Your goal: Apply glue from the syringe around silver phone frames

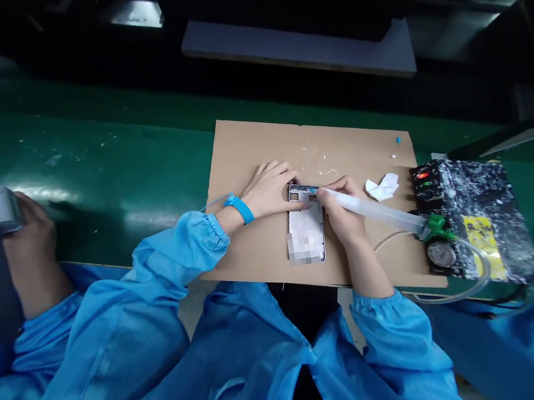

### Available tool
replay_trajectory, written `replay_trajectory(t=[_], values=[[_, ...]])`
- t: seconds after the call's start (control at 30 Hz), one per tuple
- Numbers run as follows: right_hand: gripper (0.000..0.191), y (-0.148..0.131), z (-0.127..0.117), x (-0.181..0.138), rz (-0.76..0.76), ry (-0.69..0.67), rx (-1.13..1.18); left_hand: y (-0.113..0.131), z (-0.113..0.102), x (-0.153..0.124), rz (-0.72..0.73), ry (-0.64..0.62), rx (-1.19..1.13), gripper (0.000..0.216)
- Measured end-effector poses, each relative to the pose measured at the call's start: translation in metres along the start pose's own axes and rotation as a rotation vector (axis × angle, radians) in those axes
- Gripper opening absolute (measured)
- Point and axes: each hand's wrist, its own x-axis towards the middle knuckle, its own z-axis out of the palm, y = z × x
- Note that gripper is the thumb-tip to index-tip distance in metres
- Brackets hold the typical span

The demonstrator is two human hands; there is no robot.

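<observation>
A silver phone frame point(306, 229) lies on a brown cardboard sheet point(251, 156). My left hand point(271, 189), with a blue wrist strap point(239, 208), lies flat beside the frame with fingertips pressing on its top left corner. My right hand point(341, 206) is closed round a clear glue syringe point(377, 213), its tip touching the frame's top edge. A clear hose runs from the syringe's green end point(435, 227).
A black speckled dispenser box point(480, 218) with lights and a gauge stands at the right. A crumpled white wipe point(382, 187) lies on the cardboard. Another person's hand point(32, 250) and blue sleeve are at the left, near a grey device. The green conveyor belt point(110, 168) runs behind.
</observation>
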Motion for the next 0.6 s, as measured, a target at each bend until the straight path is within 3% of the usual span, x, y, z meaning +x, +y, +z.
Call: replay_trajectory(t=[0.23, 0.6], values=[[0.037, -0.0009, -0.0022, -0.0099, -0.062, -0.017, -0.165, 0.0008, 0.0021, -0.0001, 0.003, 0.021, -0.007, 0.048], [0.037, 0.0004, 0.0016, -0.0078, -0.051, -0.015, -0.227, 0.0041, -0.0006, 0.0007, -0.003, -0.006, 0.006, 0.047]])
